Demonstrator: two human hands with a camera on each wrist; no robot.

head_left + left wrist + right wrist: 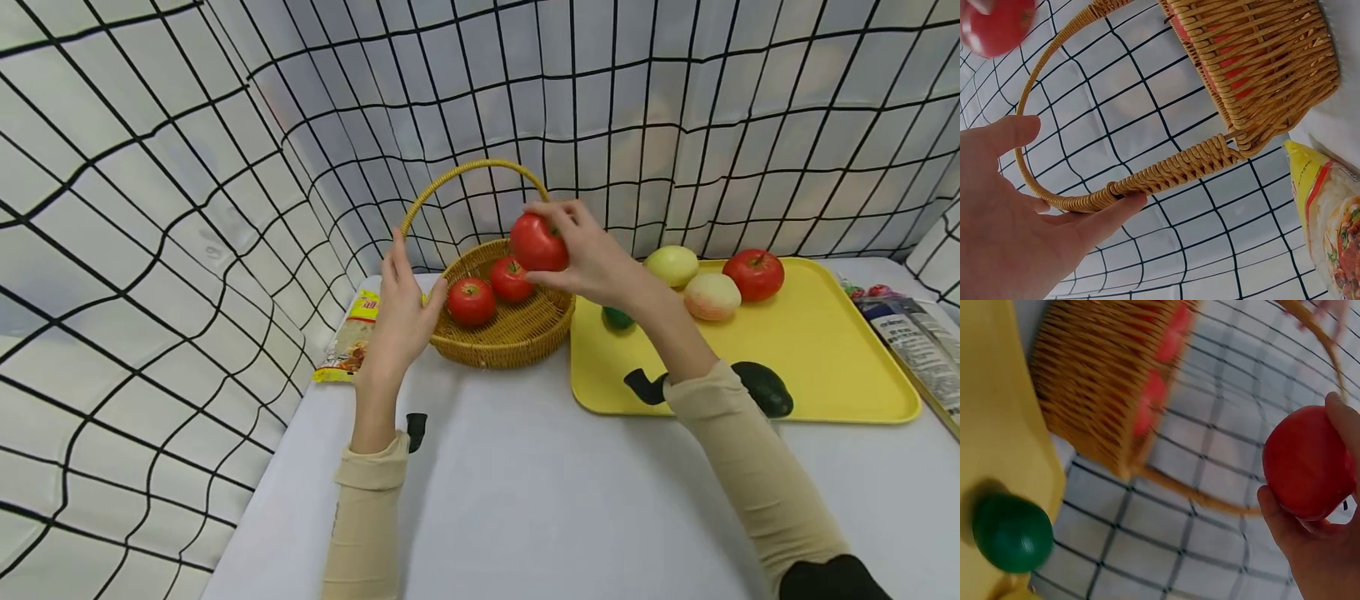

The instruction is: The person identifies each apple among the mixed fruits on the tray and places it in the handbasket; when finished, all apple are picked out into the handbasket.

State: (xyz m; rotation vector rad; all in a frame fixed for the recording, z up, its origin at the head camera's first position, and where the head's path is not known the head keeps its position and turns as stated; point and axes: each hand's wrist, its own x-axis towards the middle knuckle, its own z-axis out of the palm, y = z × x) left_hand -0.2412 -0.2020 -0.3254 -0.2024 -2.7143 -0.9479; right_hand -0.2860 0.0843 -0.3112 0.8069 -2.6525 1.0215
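My right hand (588, 254) grips a red tomato (537, 242) between thumb and fingers, raised over the right part of a wicker basket (498, 357). Two more tomatoes, one on the left (471, 302) and another (512, 280) beside it, lie inside the basket. My left hand (401, 312) is at the left side of the tall arched handle (480, 165). In the left wrist view, its fairly straight fingers (1113, 219) rest against the handle, with the thumb spread apart from them. The right wrist view shows the held tomato (1307, 462) near the handle.
Right of the basket, a yellow tray (840, 350) carries a tomato (753, 275), a peach (712, 297), a pale green fruit (671, 266) and dark green produce (763, 390). A food packet (348, 337) lies left. Black netting (600, 108) surrounds the table; printed packaging (918, 337) lies right.
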